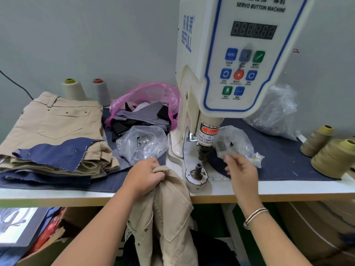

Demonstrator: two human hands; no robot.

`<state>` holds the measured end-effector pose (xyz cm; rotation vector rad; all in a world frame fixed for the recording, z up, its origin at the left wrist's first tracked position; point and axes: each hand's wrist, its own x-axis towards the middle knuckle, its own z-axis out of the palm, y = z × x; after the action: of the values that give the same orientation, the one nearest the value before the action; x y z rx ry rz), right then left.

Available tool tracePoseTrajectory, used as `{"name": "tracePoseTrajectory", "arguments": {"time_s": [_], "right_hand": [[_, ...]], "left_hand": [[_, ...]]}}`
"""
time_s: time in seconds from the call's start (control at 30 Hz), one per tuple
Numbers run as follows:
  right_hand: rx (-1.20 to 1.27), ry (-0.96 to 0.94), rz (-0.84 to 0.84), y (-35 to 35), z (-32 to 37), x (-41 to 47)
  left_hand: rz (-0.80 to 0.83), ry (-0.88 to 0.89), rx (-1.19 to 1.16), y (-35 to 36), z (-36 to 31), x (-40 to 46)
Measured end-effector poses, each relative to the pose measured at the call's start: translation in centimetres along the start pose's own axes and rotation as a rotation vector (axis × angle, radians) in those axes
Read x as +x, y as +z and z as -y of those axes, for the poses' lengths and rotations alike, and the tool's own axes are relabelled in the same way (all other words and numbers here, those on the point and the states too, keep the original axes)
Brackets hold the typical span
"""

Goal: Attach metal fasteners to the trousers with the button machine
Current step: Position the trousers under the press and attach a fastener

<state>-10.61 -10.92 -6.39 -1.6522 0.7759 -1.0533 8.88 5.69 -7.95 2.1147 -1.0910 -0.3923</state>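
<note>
The white servo button machine stands at the table's middle, its punch head above the round lower die. My left hand is clenched on a bunched pair of beige trousers that hangs over the table's front edge, just left of the die. My right hand is blurred, to the right of the die, fingers pinched at the lower edge of a clear plastic bag of metal fasteners. Whether it holds a fastener I cannot tell.
A stack of beige trousers with a blue denim scrap lies at the left. Another clear bag of fasteners, a pink bag of fabric scraps, thread cones at right and back left, cartons under the table.
</note>
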Motion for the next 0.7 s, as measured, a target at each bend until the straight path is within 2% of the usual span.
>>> {"name": "tracePoseTrajectory", "arguments": {"time_s": [0.23,0.47,0.63,0.7], "right_hand": [[-0.189,-0.003,0.073,-3.9,-0.9,1.8],[-0.269,0.010,0.090,-6.4,-2.2,1.4],[-0.227,-0.123,0.078,-4.6,0.7,1.0],[-0.176,-0.259,0.170,-2.8,2.9,0.0]], "left_hand": [[-0.007,-0.004,0.005,0.0,-0.2,-0.1],[0.000,-0.004,0.030,0.0,-0.2,-0.1],[0.001,-0.019,0.034,0.1,-0.2,0.0],[-0.007,-0.012,0.036,0.2,-0.1,0.1]]}}
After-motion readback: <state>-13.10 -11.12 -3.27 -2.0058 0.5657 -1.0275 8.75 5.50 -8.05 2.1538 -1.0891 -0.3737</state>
